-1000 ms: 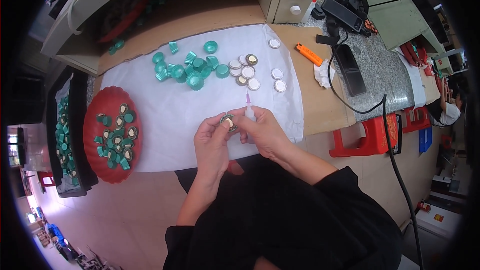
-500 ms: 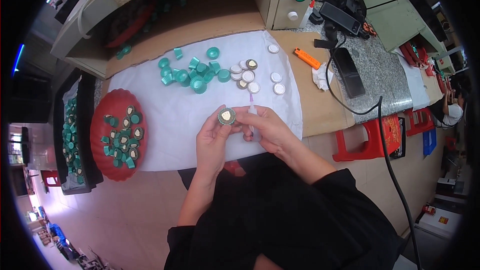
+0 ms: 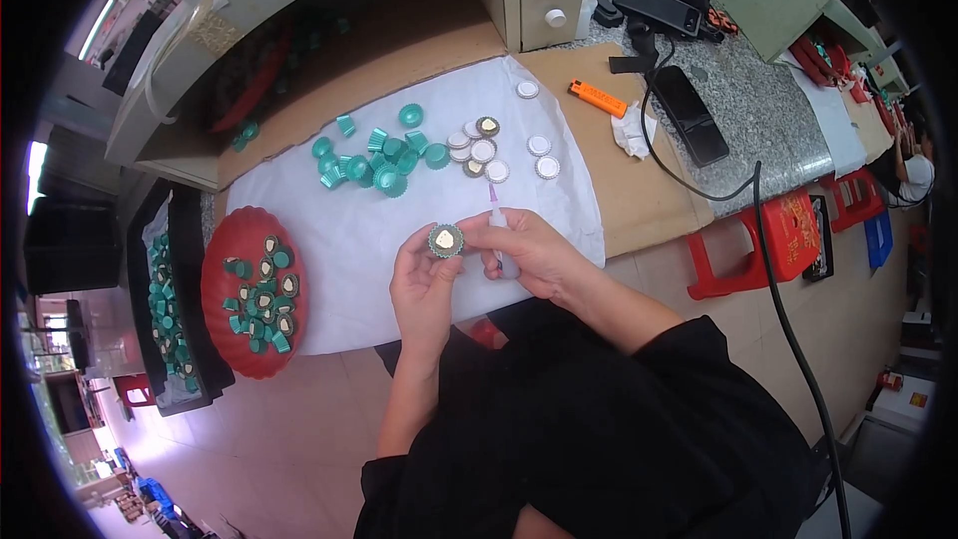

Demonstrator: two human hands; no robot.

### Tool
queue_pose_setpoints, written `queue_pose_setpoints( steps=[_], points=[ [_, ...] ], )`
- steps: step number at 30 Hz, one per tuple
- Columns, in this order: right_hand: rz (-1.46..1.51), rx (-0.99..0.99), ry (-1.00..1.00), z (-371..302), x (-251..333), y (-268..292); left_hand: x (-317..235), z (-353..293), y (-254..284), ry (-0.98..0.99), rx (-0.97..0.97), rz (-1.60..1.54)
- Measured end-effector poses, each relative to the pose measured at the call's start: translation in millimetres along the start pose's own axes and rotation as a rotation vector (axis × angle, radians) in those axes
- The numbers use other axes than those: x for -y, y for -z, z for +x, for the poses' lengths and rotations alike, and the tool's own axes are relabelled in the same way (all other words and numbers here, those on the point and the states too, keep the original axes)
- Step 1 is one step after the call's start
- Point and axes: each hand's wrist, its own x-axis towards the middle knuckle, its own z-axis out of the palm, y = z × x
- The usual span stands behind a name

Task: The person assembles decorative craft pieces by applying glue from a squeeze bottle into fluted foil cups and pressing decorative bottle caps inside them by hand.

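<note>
In my left hand (image 3: 423, 277) is a small round green cup-shaped piece (image 3: 445, 240) with a crimped rim and a pale centre facing up. My right hand (image 3: 537, 256) wraps round a slim translucent needle-tip bottle (image 3: 505, 265), its purple tip pointing away from me. My right fingertips reach the edge of the green piece. Beyond my hands, several white round caps (image 3: 483, 151) lie loosely together, two of them showing darker patterned faces. Left of these is a pile of empty green fluted cups (image 3: 390, 180). All rest on a white sheet (image 3: 349, 299).
A red scalloped tray (image 3: 218, 279) at the left holds several green pieces with pale centres; a black bin (image 3: 210, 359) beside it holds more. An orange cutter (image 3: 597, 98), crumpled tissue (image 3: 631, 132) and black phone (image 3: 689, 115) lie at right. A black cable (image 3: 768, 289) hangs down there.
The whole view has turned and shifted slightly. Both hands keep nearly the same pose, with the green piece and the bottle still held.
</note>
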Motion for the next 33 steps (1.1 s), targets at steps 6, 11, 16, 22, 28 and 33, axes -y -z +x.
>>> queue_pose_setpoints(
  steps=[6,11,16,22,28,33],
  points=[
    [-0.141,-0.016,0.077,-2,-5,-4,-1,-2,-5,0.0,-0.044,-0.165],
    [-0.141,-0.081,0.059,-2,-11,-7,-5,2,-1,0.195,-0.085,-0.214],
    [-0.182,-0.123,0.078,-2,-13,-11,-2,4,-2,0.28,-0.149,-0.328],
    [-0.193,-0.159,0.083,3,-17,-12,6,7,-1,0.262,-0.203,-0.365],
    [-0.182,-0.141,0.074,4,-15,-11,6,7,-1,0.247,-0.17,-0.393],
    [-0.134,-0.135,0.062,4,-14,-10,5,2,-7,0.167,-0.147,-0.326]
  ],
)
